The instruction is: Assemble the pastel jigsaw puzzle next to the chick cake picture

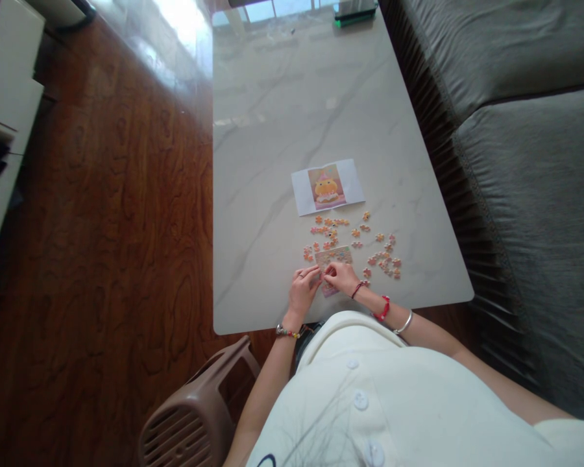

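A partly covered jigsaw puzzle (340, 254) lies near the table's front edge, with joined pieces along its upper part. My right hand (340, 277) is over its middle, thumb and fingertips pinched on a small pinkish puzzle piece. From the left side, my left hand (304, 289) reaches to the puzzle's edge, its fingers extended and slightly bent, the tips close to those of the right. Both hands hide much of the puzzle's lower half. Loose orange and pink puzzle pieces (384, 259) are scattered to the right, and more puzzle pieces (329, 228) lie just beyond the puzzle.
Behind the pieces is a white paper sheet (355, 183) with a printed picture of a yellow figure. The marble-patterned table (267, 149) bears a dark green-edged object (354, 13) at its far end. A grey sofa (530, 168) stands right, a brown plastic stool (189, 415) lower left.
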### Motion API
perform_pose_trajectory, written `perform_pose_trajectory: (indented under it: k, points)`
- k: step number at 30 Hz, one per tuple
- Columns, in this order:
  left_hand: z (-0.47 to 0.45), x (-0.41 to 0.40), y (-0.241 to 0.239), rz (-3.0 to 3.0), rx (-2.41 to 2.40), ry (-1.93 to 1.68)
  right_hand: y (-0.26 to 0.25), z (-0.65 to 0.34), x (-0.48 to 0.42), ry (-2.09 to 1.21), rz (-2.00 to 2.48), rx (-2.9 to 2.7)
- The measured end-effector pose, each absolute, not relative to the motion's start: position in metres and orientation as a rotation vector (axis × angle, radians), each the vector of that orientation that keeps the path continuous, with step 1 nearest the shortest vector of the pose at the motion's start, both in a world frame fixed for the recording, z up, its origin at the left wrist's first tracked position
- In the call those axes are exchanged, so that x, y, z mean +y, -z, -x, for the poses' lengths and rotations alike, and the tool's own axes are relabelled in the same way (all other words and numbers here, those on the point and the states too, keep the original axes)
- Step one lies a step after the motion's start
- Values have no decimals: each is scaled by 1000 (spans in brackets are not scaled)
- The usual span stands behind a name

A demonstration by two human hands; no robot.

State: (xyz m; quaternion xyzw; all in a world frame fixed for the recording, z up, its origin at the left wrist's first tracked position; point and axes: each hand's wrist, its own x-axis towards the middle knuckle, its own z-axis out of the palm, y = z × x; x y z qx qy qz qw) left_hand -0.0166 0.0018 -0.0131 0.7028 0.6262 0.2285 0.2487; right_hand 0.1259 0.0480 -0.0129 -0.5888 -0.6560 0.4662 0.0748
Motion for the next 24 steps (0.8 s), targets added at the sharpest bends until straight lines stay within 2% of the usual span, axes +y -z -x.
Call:
perform_pose_trajectory:
  k: [20,24]
  points:
    - [15,2,11,-1935,1719,-594,8,-122,51,-1259,1732,-2211]
    - [18,2,9,-1931,1707,-538,9,-126,53,-1337,1700,-2193]
